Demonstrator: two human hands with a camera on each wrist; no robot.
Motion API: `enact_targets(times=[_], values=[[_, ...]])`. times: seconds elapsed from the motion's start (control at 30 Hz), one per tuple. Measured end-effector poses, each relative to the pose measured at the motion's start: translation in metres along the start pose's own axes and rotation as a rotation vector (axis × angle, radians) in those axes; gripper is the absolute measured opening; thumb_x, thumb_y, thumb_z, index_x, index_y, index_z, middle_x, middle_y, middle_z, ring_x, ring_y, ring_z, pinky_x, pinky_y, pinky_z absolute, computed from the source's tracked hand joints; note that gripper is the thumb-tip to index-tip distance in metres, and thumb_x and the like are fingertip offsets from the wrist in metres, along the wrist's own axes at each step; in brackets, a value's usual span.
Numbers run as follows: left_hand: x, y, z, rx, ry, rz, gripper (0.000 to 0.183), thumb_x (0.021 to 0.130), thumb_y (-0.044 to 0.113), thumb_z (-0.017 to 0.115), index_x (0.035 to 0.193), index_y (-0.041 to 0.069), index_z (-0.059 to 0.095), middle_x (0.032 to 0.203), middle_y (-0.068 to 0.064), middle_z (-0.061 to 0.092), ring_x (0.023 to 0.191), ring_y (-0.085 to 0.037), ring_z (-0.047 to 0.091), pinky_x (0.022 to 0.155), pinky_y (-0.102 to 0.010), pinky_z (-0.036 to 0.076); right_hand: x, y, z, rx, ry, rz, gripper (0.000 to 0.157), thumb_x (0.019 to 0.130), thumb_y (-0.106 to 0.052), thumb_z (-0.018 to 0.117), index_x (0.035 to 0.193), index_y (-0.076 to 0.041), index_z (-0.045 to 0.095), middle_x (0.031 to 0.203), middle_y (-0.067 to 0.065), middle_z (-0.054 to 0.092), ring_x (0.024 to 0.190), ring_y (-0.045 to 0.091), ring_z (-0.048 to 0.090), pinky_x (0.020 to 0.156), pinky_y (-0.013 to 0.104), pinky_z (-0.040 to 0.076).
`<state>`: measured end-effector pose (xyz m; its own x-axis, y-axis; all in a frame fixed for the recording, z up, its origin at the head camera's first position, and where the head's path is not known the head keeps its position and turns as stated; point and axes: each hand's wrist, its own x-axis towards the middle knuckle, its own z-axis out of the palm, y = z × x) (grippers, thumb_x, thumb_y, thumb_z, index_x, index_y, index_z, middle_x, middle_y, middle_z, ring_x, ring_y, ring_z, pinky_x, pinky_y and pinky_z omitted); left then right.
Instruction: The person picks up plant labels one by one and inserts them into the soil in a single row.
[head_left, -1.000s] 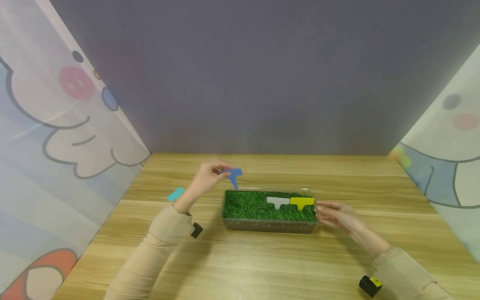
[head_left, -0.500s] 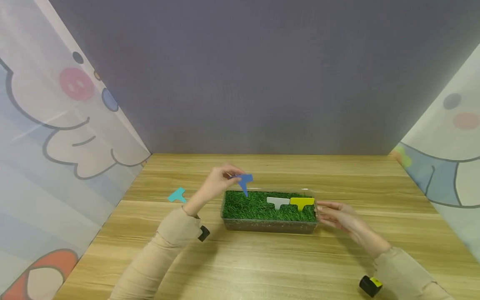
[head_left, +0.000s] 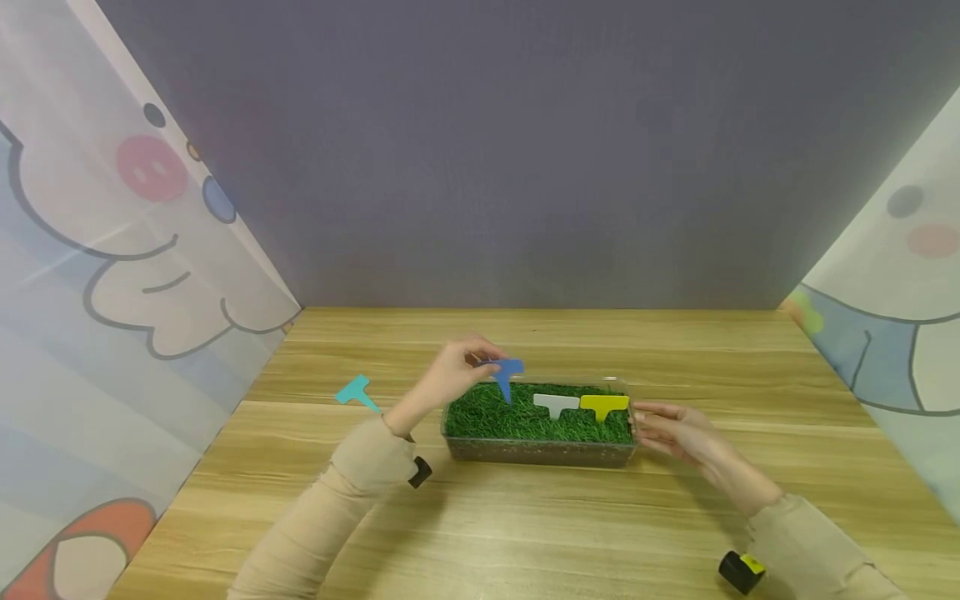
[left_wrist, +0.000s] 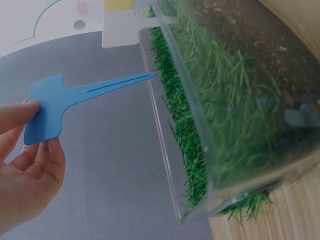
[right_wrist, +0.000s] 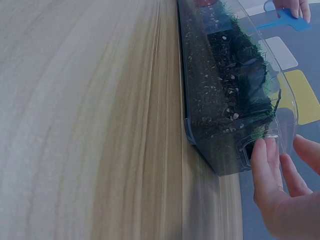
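My left hand [head_left: 456, 368] pinches the head of a blue T-shaped plant label [head_left: 507, 377] between thumb and fingers. In the left wrist view, the stem of the blue plant label [left_wrist: 52, 92] reaches toward the box rim, tip close to the grass. Below it lies a clear plastic box [head_left: 540, 452] filled with soil and green grass [head_left: 487, 412]. A white label [head_left: 556, 402] and a yellow label [head_left: 604, 403] stand upright side by side in its right half. At the right end, my right hand [head_left: 681, 430] rests extended fingertips against the box wall.
A teal T-shaped label [head_left: 354, 389] lies flat on the wooden table [head_left: 525, 533], left of the box and beside the left wrist. A grey wall [head_left: 525, 167] rises behind the table, with cartoon-printed curtains [head_left: 135, 333] at the sides.
My left hand has moved right and a little nearer, bringing the blue plant label from the box's back left corner to over the grass. My right hand stays at the box end.
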<state>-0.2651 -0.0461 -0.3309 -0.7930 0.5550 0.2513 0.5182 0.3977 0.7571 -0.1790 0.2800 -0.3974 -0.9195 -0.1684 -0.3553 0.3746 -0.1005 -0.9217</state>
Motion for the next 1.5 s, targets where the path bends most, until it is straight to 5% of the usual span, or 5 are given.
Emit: enact_targets(times=[1.0,1.3,1.5], values=[[-0.003,-0.007,0.022,-0.009,-0.044,-0.032,0.017,0.080,0.002,0.061,0.096,0.004,0.066,0.090,-0.004,0.062,0.077,-0.012,0.054,0.067,-0.021,0.047,0.000,-0.001,0.000,0.023,0.011,0.013,0.047,0.082,-0.010,0.061,0.124,0.003,0.045,0.100,0.003,0.064,0.087,0.017,0.062,0.082,0.029,0.047],[-0.004,-0.009,0.025,0.001,-0.044,-0.034,0.016,0.080,0.002,0.061,0.095,0.004,0.066,0.090,-0.003,0.061,0.076,-0.012,0.053,0.066,-0.021,0.047,0.001,0.000,-0.001,0.056,0.005,0.016,0.028,0.081,-0.011,0.063,0.109,-0.010,0.059,0.096,-0.001,0.065,0.088,0.017,0.062,0.082,0.029,0.048],[-0.005,-0.011,0.027,0.034,-0.039,-0.042,0.015,0.081,0.002,0.061,0.094,0.007,0.066,0.088,0.000,0.060,0.076,-0.011,0.052,0.066,-0.021,0.046,0.001,-0.001,0.000,0.035,0.015,0.017,0.039,0.082,-0.011,0.062,0.119,-0.002,0.051,0.098,0.001,0.064,0.088,0.017,0.062,0.082,0.029,0.048]])
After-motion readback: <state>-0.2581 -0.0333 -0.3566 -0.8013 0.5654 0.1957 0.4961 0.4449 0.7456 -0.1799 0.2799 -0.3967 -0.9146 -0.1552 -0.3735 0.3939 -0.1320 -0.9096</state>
